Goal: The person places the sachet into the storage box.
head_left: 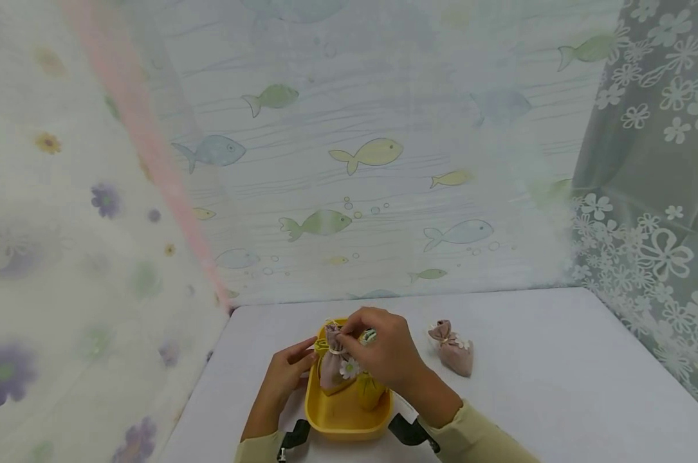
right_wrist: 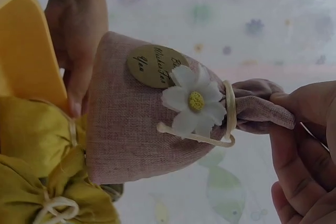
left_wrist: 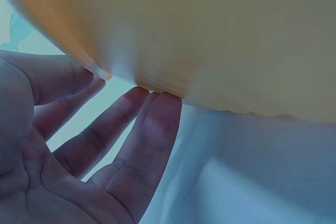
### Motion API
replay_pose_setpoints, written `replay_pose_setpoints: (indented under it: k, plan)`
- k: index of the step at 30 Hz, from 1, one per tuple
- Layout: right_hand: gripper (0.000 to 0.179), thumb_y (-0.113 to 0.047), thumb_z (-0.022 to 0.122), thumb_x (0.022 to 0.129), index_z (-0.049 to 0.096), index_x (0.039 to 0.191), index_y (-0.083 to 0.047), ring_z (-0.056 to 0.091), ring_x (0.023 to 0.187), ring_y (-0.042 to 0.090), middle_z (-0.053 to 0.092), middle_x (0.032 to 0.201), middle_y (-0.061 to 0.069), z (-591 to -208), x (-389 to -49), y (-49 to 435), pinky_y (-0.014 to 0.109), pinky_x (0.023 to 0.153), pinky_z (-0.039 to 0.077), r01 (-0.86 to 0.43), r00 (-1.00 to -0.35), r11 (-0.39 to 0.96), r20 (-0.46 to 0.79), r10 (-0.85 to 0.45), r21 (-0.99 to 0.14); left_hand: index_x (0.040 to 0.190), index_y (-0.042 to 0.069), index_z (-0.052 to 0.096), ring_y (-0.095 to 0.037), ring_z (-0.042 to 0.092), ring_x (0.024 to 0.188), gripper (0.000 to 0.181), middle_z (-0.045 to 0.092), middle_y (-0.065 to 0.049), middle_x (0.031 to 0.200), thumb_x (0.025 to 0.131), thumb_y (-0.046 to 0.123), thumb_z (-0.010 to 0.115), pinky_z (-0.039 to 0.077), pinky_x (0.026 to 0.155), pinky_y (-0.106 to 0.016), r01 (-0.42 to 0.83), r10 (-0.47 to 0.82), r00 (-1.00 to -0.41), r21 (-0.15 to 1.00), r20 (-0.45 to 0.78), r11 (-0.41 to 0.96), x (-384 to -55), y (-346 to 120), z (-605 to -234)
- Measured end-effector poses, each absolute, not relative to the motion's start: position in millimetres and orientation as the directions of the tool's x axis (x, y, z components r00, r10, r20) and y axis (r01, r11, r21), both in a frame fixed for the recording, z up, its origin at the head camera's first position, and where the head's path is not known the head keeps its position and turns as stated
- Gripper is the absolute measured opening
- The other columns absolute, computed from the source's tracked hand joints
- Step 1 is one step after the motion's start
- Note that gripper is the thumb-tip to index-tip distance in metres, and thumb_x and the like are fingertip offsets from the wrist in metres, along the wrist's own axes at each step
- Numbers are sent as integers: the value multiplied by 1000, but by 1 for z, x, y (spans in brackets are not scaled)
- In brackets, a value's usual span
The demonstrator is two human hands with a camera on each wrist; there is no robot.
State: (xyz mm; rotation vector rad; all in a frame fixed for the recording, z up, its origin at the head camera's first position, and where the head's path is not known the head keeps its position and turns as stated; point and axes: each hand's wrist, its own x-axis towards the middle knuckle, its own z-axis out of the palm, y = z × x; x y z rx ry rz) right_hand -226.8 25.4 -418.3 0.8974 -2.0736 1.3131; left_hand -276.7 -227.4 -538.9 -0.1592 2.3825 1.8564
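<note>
My right hand (head_left: pixel 381 344) pinches the gathered neck of a dusty-pink drawstring pouch (right_wrist: pixel 147 114) between thumb and fingers. The pouch hangs over a yellow tub (head_left: pixel 349 429), its cord tied round the neck. A white flower with a yellow centre and a round tag with writing decorate its front. Yellow pouches (right_wrist: pixel 31 129) sit in the tub below and beside it, one with a pale cord bow. At the tub's left side, my left hand (head_left: pixel 286 373) touches the outer wall with extended fingertips (left_wrist: pixel 163 114).
A second pink pouch (head_left: pixel 455 350) with white flowers lies on the white table (head_left: pixel 534 386), right of the tub. Behind the table hangs a fish-print curtain (head_left: pixel 377 193); flower-print sheets stand at both sides. Black wrist straps (head_left: pixel 409 429) sit near the tub's front.
</note>
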Motion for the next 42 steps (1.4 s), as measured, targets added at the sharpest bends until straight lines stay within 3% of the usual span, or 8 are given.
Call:
replay_pose_setpoints:
  k: [11,18,25,42]
  plan:
    - [15,-14,81,90,68,89,-22,63,79,-3,66,87,-14,-437,-224,8,23,72,61,-711,-703,332,635,-320,-620,145,23,63,-24,72,111,49,62,-18,143,98,31,72,64,86,-41,-161,-15,-987,960,-162,229,-275,-227,-537]
    - [14,-15,81,90,68,92,-21,64,79,-3,67,88,-14,-451,-227,3,30,73,64,-667,-745,359,576,-337,-653,145,24,63,-25,71,113,46,63,-18,143,99,28,70,64,87,-42,-162,-24,-987,960,-161,228,-273,-226,-538]
    - [12,-20,80,92,69,90,-24,63,80,-4,67,87,-17,-465,-231,-2,25,75,62,-611,-791,399,497,-357,-684,145,24,62,-25,71,112,49,63,-18,143,98,31,72,64,88,-43,-164,-30,-986,961,-161,223,-271,-224,-537]
    - [11,-23,79,93,69,89,-25,64,85,-4,67,87,-17,-475,-236,-13,26,77,62,-647,-760,413,505,-408,-641,146,22,62,-24,71,111,50,65,-17,139,97,23,71,64,87,-42,-168,-26,-986,959,-166,228,-272,-225,-536]
